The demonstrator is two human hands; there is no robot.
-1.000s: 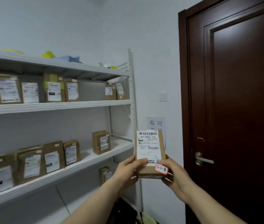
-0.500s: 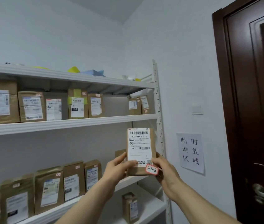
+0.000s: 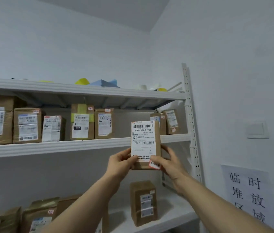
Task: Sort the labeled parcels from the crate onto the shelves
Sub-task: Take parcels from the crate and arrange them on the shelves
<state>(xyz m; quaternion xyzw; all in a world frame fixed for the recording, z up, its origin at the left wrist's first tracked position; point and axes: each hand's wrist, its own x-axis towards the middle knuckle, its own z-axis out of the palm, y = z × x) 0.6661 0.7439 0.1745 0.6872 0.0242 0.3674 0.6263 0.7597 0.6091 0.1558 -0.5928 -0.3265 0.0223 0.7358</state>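
White shelves (image 3: 75, 146) behind; both hands, left hand (image 3: 120, 163) and right hand (image 3: 170, 163), grip upright brown parcel (image 3: 143, 143) bearing white barcode label

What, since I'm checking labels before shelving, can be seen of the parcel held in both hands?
The parcel is a brown cardboard box, held upright before the front edge of the middle shelf. A white shipping label with barcodes and the print 507-P802 T70 covers most of its face; a red-bordered handwritten sticker sits at its lower right corner. The left hand grips its lower left side, the right hand its lower right.
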